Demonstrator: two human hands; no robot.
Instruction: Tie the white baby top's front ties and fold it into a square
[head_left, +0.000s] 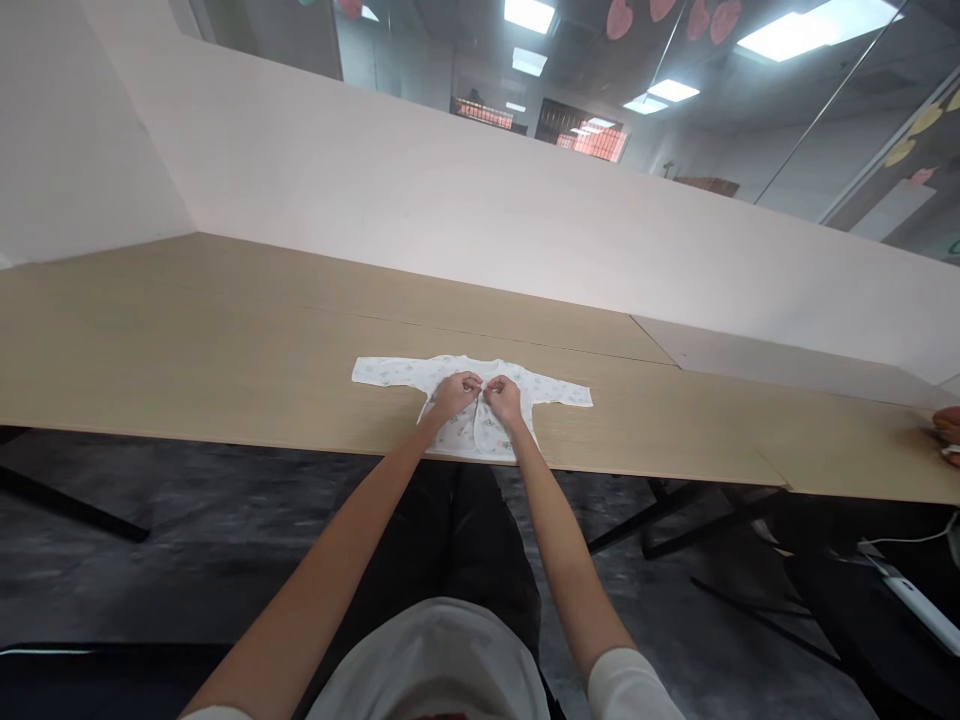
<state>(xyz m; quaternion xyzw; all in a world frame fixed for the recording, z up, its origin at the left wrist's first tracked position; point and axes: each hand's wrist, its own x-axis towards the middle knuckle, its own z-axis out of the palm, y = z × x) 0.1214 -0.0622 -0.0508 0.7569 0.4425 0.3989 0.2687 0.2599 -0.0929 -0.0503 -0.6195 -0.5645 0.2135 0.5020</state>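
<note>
A white long-sleeved baby top [457,436] with a small pale print lies flat and face up on the light wood table [225,345], its sleeves spread to both sides. My left hand [454,396] and my right hand [502,399] sit side by side at the middle of its front, near the neckline. The fingertips of both hands pinch the fabric there, almost touching each other. They hide the top's central opening and part of the collar. The overlapping front panels show below my hands.
A white wall panel [375,170] runs along the table's far side, with glass partitions behind it. Another person's hand [947,425] rests at the table's right edge. A white cable and a white device [907,600] lie low at the lower right, below the table.
</note>
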